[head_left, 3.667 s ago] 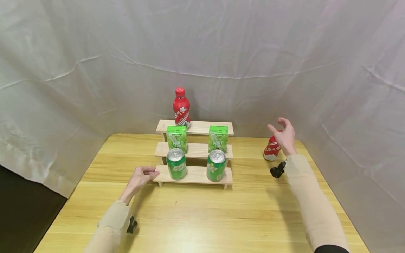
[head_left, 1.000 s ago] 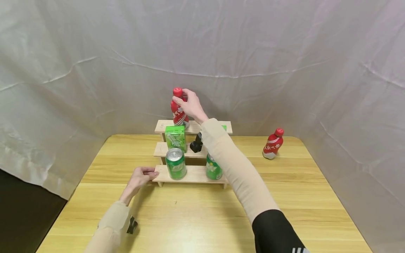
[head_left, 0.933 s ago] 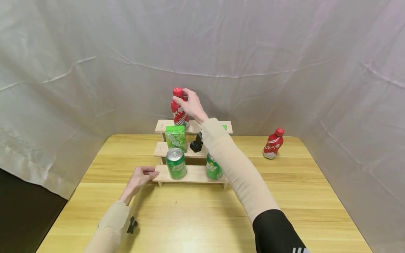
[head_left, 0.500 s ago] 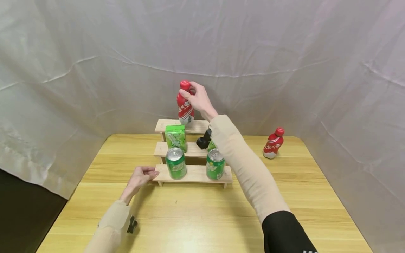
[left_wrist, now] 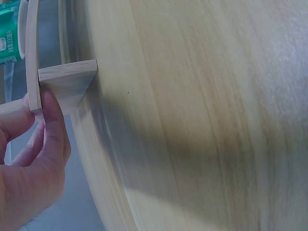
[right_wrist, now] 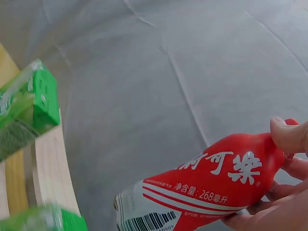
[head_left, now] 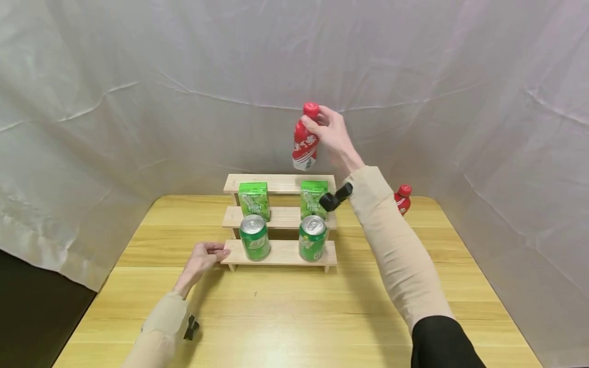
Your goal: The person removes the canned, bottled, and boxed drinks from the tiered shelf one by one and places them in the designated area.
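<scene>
My right hand (head_left: 337,134) grips a red bottle (head_left: 306,140) with a white base by its neck, in the air above the right end of the top shelf. The right wrist view shows the thumb and fingers round the neck of the bottle (right_wrist: 207,185), its printed label in sight. At the left end of the wooden three-step stand (head_left: 282,254), my left hand (head_left: 202,260) pinches the lowest board. In the left wrist view the left hand (left_wrist: 38,159) has its thumb and fingers on either side of that board (left_wrist: 32,72).
Two green cartons (head_left: 254,200) stand on the middle step. Two green cans (head_left: 255,238) stand on the lowest. A second red bottle (head_left: 403,199) on the wooden table (head_left: 285,317) is partly hidden by the right sleeve. A grey curtain (head_left: 207,138) hangs behind.
My right hand first came from the bottle at the right to the one on the top shelf, gripped it, then lifted it up and to the right. The left hand stayed put.
</scene>
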`<state>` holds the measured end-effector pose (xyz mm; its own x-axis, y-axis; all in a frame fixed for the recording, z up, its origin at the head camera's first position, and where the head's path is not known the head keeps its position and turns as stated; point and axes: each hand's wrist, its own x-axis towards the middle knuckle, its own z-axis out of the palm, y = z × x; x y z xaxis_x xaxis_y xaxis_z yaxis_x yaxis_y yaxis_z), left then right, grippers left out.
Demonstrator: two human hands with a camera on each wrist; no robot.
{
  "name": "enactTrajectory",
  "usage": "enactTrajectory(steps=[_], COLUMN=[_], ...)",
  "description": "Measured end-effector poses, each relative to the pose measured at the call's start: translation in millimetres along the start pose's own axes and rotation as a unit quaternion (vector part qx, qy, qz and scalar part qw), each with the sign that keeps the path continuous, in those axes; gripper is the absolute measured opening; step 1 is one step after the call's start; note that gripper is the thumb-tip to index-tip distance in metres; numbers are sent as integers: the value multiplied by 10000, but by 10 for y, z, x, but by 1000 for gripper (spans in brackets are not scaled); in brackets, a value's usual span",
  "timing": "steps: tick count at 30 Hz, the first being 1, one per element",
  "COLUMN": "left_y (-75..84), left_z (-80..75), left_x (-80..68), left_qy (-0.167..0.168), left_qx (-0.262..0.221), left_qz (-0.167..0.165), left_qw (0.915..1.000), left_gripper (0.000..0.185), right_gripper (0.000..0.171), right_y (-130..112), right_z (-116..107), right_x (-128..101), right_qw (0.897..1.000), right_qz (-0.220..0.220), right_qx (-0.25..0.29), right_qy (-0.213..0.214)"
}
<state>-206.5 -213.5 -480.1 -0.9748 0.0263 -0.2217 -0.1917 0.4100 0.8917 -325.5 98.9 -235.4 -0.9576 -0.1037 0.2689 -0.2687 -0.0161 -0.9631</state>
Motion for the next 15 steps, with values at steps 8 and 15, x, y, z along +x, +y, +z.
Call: enactTrajectory(steps=[8,15], left_y=[-25,-26], left_z=[-17,0], left_x=[0,-56], left_qy=[38,21], left_qx=[-71,-321], left_qz=[-31,302], left_qw=[10000,9990], left_gripper=[41,44], right_gripper=[41,45], right_y=[125,319], right_z=[-475,-814], right_x=[-153,-336], right_qw=[9993,9958], right_qz=[-38,274], right_qx=[-254,-675], right_qy=[257,554])
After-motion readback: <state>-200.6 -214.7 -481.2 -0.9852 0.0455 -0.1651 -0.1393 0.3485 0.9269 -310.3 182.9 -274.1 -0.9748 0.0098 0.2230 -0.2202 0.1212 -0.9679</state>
